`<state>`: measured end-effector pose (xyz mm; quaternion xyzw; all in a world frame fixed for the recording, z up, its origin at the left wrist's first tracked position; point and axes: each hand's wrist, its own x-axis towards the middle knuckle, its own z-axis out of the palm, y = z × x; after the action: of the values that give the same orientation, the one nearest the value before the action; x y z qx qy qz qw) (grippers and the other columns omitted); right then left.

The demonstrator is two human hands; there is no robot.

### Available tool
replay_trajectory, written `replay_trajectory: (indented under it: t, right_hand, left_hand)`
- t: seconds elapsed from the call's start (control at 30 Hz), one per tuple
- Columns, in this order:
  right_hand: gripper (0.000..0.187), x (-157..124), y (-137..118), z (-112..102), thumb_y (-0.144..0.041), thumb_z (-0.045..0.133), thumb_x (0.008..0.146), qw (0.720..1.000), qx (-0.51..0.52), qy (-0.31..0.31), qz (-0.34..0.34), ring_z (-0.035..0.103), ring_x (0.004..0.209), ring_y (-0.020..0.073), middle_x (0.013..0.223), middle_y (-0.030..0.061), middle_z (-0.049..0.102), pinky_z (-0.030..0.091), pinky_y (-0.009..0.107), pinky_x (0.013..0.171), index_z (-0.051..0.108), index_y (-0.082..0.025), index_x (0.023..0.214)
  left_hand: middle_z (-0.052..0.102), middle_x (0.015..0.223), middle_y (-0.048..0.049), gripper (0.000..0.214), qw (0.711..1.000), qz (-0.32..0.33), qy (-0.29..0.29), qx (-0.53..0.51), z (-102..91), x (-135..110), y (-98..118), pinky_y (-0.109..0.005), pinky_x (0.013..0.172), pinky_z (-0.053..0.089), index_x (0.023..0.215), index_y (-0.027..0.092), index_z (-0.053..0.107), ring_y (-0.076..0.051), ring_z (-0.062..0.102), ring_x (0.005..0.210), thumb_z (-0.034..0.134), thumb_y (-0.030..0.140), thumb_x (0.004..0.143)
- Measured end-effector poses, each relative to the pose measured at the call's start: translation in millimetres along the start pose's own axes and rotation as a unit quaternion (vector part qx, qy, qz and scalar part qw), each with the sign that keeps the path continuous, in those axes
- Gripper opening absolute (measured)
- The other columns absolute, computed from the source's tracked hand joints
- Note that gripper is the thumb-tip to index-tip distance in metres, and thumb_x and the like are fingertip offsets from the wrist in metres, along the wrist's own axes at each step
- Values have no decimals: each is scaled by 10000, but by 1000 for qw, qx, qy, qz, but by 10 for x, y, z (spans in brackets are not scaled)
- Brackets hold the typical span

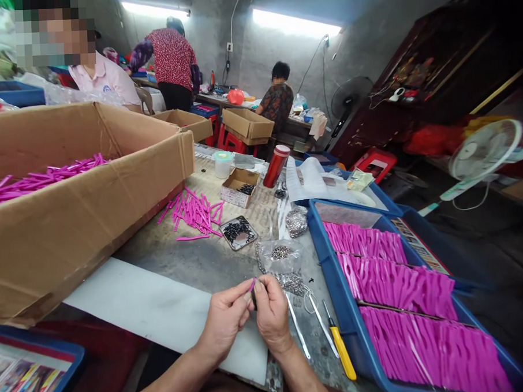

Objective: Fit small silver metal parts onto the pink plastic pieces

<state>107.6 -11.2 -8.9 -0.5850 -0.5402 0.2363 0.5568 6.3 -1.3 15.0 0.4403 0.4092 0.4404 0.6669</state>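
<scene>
My left hand (226, 319) and my right hand (272, 312) meet at the near edge of the table, fingers pinched together. Between the fingertips sits a small pink piece (252, 285) with a dark part under it. Both hands are closed on it. A pile of loose pink sticks (196, 213) lies further back on the table. A small tray of dark metal parts (239, 231) sits beside that pile.
A big cardboard box (72, 221) of pink sticks fills the left. A blue tray (334, 274) with rows of pink pieces stands at the right. A yellow-handled tool (343, 349), tweezers (298, 327), a red flask (276, 166) and bags of metal parts lie between. Other people work behind.
</scene>
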Motion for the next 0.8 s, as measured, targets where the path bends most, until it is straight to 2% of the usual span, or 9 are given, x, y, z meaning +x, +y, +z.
replay_trajectory:
  t: [0.13, 0.17, 0.23, 0.3, 0.4, 0.47, 0.6, 0.73, 0.8]
  right_hand:
    - [198, 13, -28, 7, -298, 358, 835, 996, 74, -38, 24, 399, 512, 113, 560, -39, 392, 324, 220, 478, 426, -189, 684]
    - [190, 17, -32, 5, -297, 364, 833, 998, 59, -32, 8, 409, 532, 117, 577, -33, 407, 330, 224, 495, 434, -187, 694]
    - [176, 25, -30, -1, -294, 379, 824, 1000, 12, -10, -20, 420, 569, 125, 609, -20, 432, 335, 233, 530, 451, -183, 708]
    - [180, 29, -19, -6, -292, 380, 822, 1000, 0, -8, -10, 413, 556, 123, 597, -23, 430, 329, 231, 519, 448, -182, 696]
    - [198, 22, -4, -10, -295, 363, 831, 999, 33, -29, 17, 394, 516, 114, 564, -36, 403, 321, 221, 486, 430, -186, 680]
    - [193, 15, 1, -11, -296, 364, 830, 999, 27, -27, -2, 407, 543, 119, 591, -28, 412, 328, 225, 504, 433, -184, 689]
    - [186, 14, -6, -15, -284, 373, 824, 1000, 5, -24, 2, 402, 536, 121, 573, -30, 408, 322, 226, 498, 432, -185, 678]
    - [191, 12, -23, -25, -278, 351, 829, 999, -10, -12, -32, 405, 561, 126, 599, -22, 410, 324, 237, 525, 429, -186, 682]
    - [189, 5, -21, -26, -280, 351, 830, 999, -17, -8, -39, 408, 569, 129, 606, -19, 413, 323, 240, 531, 430, -186, 686]
  left_hand:
    - [542, 599, -25, 259, 987, 136, 9, 80, -24, -4, 8, -216, 501, 395, 890, 158, 669, -112, 456, 537, 556, 216, 664]
    - [537, 594, -22, 263, 989, 129, 6, 74, -26, -1, 7, -211, 486, 388, 895, 155, 667, -107, 448, 520, 554, 217, 666]
    - [497, 551, -5, 300, 997, 61, 3, 36, -20, 6, 0, -180, 378, 310, 932, 128, 649, -68, 360, 418, 537, 240, 677]
    - [464, 523, 9, 335, 1000, 6, 8, 9, -10, 7, -17, -162, 329, 226, 963, 106, 631, -44, 277, 375, 528, 259, 684]
    - [512, 604, -20, 305, 998, 47, 9, 34, -12, 0, -50, -172, 365, 281, 942, 129, 644, -64, 342, 430, 547, 244, 677]
    - [527, 648, -32, 285, 996, 79, 0, 45, -21, 2, -68, -183, 400, 320, 924, 141, 654, -80, 384, 472, 556, 234, 673]
    - [466, 547, 6, 321, 1000, 11, 4, 7, -28, 14, -80, -167, 336, 236, 968, 121, 630, -47, 283, 384, 518, 256, 700]
    - [514, 606, -23, 282, 996, 82, 0, 47, -27, 0, -73, -183, 395, 321, 920, 141, 657, -80, 375, 464, 550, 237, 678]
    - [501, 577, -18, 297, 997, 68, -2, 47, -20, -8, -73, -178, 376, 309, 934, 130, 650, -76, 361, 444, 541, 247, 685]
